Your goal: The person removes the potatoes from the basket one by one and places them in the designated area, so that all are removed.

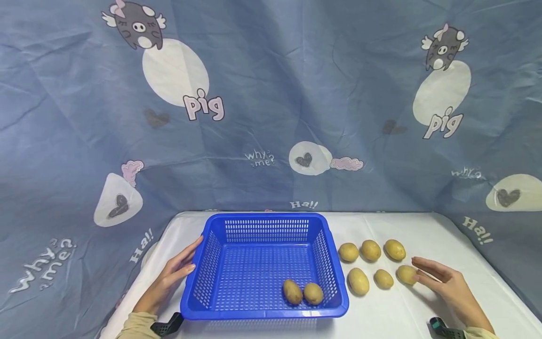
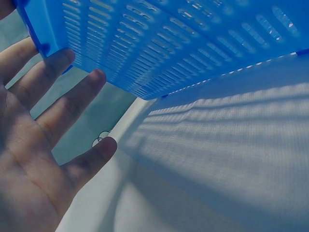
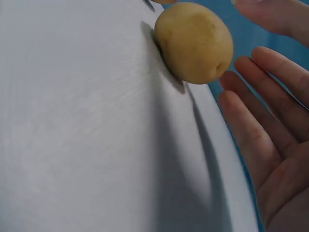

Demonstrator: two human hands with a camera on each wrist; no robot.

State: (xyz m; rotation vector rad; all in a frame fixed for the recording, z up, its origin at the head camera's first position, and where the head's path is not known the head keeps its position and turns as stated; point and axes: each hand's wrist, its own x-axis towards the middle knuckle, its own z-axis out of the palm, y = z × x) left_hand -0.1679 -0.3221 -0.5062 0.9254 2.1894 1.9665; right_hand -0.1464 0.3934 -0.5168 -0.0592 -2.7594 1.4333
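A blue slotted basket [image 1: 207,263] sits on the white table with two potatoes [image 1: 303,292] in its front right corner. My left hand [image 1: 179,272] lies with straight fingers against the basket's left wall [image 2: 145,53]; the fingers [image 2: 72,101] hold nothing. To the right of the basket several potatoes [image 1: 370,250] lie in two rows. My right hand [image 1: 440,278] is flat, fingers straight, its fingertips at the rightmost front potato [image 1: 406,274], seen close up as a yellow potato [image 3: 194,42] in the right wrist view beside my fingers [image 3: 256,140].
A blue cloth with pig prints [image 1: 271,103] hangs behind and around the table [image 1: 423,226]. The table's edges drop off at left and right near both hands. Wrist camera mounts [image 1: 444,328] show at the bottom.
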